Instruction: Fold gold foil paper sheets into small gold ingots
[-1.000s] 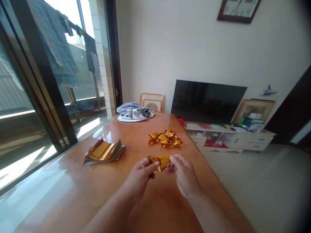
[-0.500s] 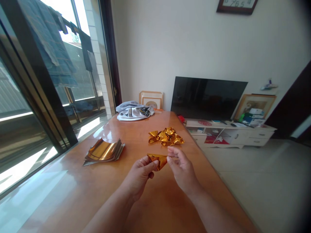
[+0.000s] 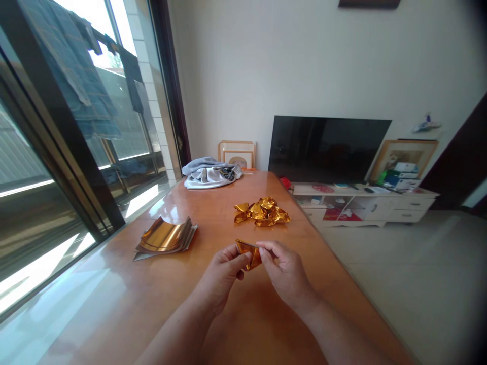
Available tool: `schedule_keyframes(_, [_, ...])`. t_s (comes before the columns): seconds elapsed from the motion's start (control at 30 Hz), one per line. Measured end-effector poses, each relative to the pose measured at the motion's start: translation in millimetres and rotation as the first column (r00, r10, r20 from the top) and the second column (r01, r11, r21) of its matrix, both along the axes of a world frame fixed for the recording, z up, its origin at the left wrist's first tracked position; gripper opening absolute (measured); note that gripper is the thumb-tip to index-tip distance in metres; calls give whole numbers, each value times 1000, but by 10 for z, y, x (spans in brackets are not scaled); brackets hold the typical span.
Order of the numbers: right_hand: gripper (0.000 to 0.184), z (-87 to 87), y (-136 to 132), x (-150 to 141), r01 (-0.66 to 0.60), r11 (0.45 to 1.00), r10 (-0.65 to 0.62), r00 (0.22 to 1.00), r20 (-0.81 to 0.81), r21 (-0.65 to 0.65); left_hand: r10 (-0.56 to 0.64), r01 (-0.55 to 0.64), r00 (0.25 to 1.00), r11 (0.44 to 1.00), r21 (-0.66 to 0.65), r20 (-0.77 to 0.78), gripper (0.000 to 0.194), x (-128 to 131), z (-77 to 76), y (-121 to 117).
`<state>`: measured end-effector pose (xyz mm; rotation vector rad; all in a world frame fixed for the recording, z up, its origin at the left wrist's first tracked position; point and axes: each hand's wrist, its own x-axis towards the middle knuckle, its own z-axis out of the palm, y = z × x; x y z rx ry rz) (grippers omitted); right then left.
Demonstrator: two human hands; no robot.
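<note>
1 black television (image 3: 327, 149) before pale wall (image 3: 258, 66).

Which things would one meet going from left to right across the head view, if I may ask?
Blue plaid cloth hanging beyond the glass, curved stack of shiny gold foil sheets, left hand, small folded piece of gold foil, right hand, wooden-framed picture leaning on the wall.

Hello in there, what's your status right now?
Left hand pinching folded gold foil; right hand at its right edge. Foil sheet stack to the left, folded gold pieces just beyond. Nothing between hands.
</note>
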<state>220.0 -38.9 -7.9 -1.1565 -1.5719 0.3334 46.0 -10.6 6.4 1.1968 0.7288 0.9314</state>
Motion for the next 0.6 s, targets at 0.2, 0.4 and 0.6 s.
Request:
schedule_keyframes(0.2, [23, 22, -35, -33, -93, 995, 92, 995, -44, -37, 64, -64, 998, 997, -37, 10, 20, 10, -29, 8])
schedule_keyframes(0.4, [36, 59, -31, -52, -179, 961, 100, 935, -339, -210, 88, -89, 996, 995, -40, -19, 26, 6, -10, 26])
schedule_keyframes(0.6, [42, 48, -6, -32, -293, 892, 105, 875, -473, -345, 93, -93, 995, 996, -12, -44, 30, -6, 1, 34])
